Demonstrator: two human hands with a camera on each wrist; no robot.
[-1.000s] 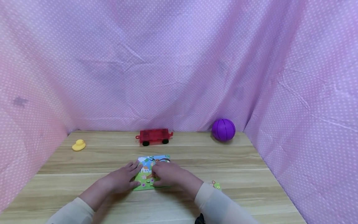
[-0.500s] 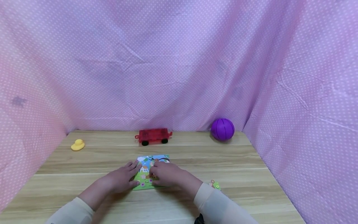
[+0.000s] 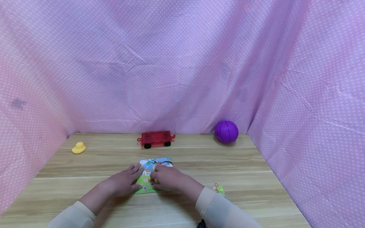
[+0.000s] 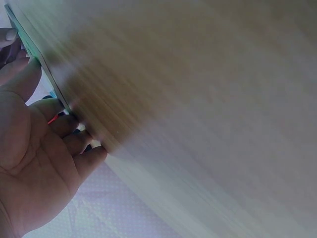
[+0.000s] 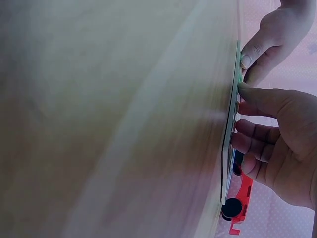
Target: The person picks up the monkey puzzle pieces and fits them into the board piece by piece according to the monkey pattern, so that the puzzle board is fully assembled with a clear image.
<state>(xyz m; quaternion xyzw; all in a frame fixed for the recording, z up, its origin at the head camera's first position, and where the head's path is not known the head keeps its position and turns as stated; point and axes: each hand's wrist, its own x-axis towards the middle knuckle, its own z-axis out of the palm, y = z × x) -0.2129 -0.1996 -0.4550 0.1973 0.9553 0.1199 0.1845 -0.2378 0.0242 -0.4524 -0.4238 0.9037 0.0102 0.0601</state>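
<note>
A small picture puzzle board [image 3: 145,181], with a house, a blue sky and green grass, lies flat on the wooden table. My left hand [image 3: 124,181] rests along the board's left side, fingers extended and the thumb on its near corner. Over the right part of the picture, my right hand [image 3: 166,178] has its fingertips and thumb down on the surface, slightly bent. The right wrist view shows those fingertips [image 5: 241,142] against the board's face, with a gap between thumb and fingers. What lies under the palm is hidden in the head view.
A loose green puzzle piece [image 3: 219,189] lies right of the board, beside the right sleeve. Behind stand a red toy wagon [image 3: 156,138], a purple ball [image 3: 226,132] and a yellow rubber duck [image 3: 79,148]. A pink dotted cloth [image 3: 182,69] hangs around the table.
My right hand has slid a little to the left over the board, uncovering more of the loose piece. My left hand stays at the board's left side.
</note>
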